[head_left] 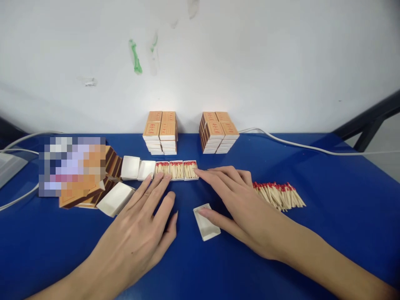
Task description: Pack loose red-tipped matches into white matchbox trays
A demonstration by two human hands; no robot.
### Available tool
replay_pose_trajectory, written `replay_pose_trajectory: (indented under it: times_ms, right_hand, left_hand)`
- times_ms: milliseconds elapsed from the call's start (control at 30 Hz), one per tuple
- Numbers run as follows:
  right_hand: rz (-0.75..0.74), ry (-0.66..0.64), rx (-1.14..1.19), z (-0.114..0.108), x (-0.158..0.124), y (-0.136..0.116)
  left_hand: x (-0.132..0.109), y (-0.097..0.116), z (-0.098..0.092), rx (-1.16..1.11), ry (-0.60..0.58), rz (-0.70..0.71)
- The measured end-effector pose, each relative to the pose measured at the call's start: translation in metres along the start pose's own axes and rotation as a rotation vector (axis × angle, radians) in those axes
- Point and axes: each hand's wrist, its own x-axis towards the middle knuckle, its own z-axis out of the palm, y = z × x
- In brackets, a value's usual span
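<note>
Three small white matchbox trays filled with red-tipped matches (pixel 176 170) stand side by side in a row. Two white trays (pixel 130 167) showing no matches continue the row leftward. My left hand (pixel 137 229) is open, its stretched fingertips at the near edge of the row. With its index fingertip at the right-end filled tray (pixel 190 170), my right hand (pixel 250 208) is also open. Its thumb lies over a separate empty tray (pixel 208 227) on the blue table. Another white tray (pixel 114 199) is partly covered by my left fingers.
Two stacks of orange matchboxes, the left stack (pixel 160 131) and the right stack (pixel 218 131), stand against the white wall. Loose matches (pixel 281 196) lie in a pile at right. Orange and brown matchbox sleeves (pixel 111 164) heap up at left beside a blurred patch. A white cable (pixel 287 143) runs along the back.
</note>
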Motion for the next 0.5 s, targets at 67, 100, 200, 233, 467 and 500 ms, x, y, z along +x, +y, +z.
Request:
replay_pose_trajectory:
  times_ms: [67,100,200,233,467,500]
  right_hand:
    - [-0.005,0.01,-0.004,0.001,-0.001,-0.001]
    - [-0.009,0.014,-0.005,0.001,-0.001,-0.001]
    - [-0.016,0.015,-0.011,0.002,-0.001,-0.001]
    - [-0.014,0.012,-0.013,0.002,-0.001,-0.001]
    - [-0.006,0.024,-0.013,-0.005,0.0,0.002]
    - [-0.002,0.04,-0.017,-0.009,-0.001,0.004]
  left_hand:
    - [-0.001,-0.001,0.001,-0.002,-0.003,-0.002]
    - [-0.001,-0.001,0.001,-0.001,-0.004,-0.004]
    - [-0.002,-0.002,0.002,0.002,-0.004,0.003]
    - [-0.001,-0.002,0.003,0.002,-0.006,0.008]
    - [0.001,-0.001,-0.001,-0.004,0.009,0.017]
    - [0.0,0.0,-0.002,-0.01,0.023,0.047]
